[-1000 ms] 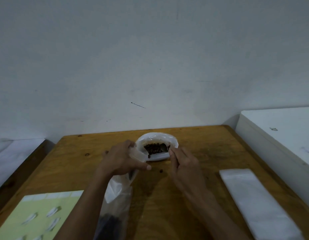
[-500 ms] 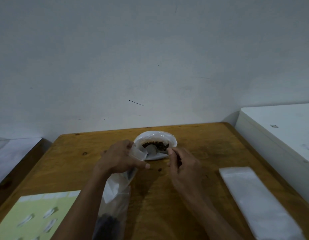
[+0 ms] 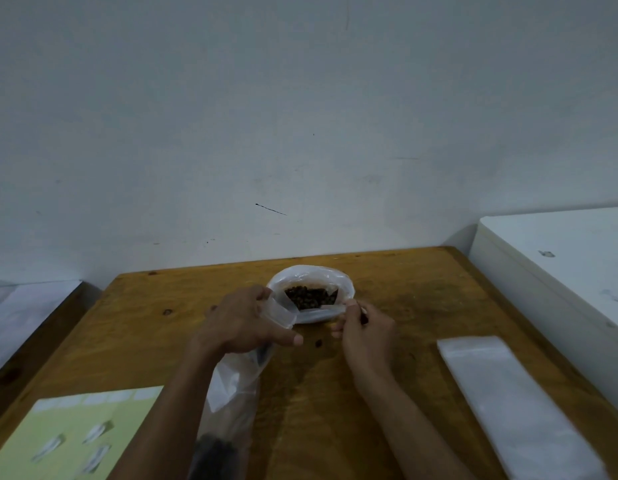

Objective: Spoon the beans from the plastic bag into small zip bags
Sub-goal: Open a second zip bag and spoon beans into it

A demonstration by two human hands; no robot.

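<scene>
A white plastic bag (image 3: 311, 275) stands open at the middle of the wooden table (image 3: 422, 296), with dark beans (image 3: 309, 297) inside. My left hand (image 3: 243, 323) grips the top of a clear zip bag (image 3: 281, 311) just left of the plastic bag. The zip bag's body runs down under my forearm, with dark beans (image 3: 216, 452) at its bottom. My right hand (image 3: 364, 329) pinches the handle of a pale spoon (image 3: 330, 308), which lies across the plastic bag's near rim. The spoon's bowl is hard to make out.
One loose bean (image 3: 318, 342) lies on the table between my hands. A stack of flat clear bags (image 3: 508, 396) lies at the right. A green sheet (image 3: 75, 434) with small pale items sits at the lower left. A white box (image 3: 560, 268) borders the table's right side.
The spoon's bowl, seen inside the plastic bag half a second ago, now sits at the bag's near rim. My left hand keeps its grip on the zip bag.
</scene>
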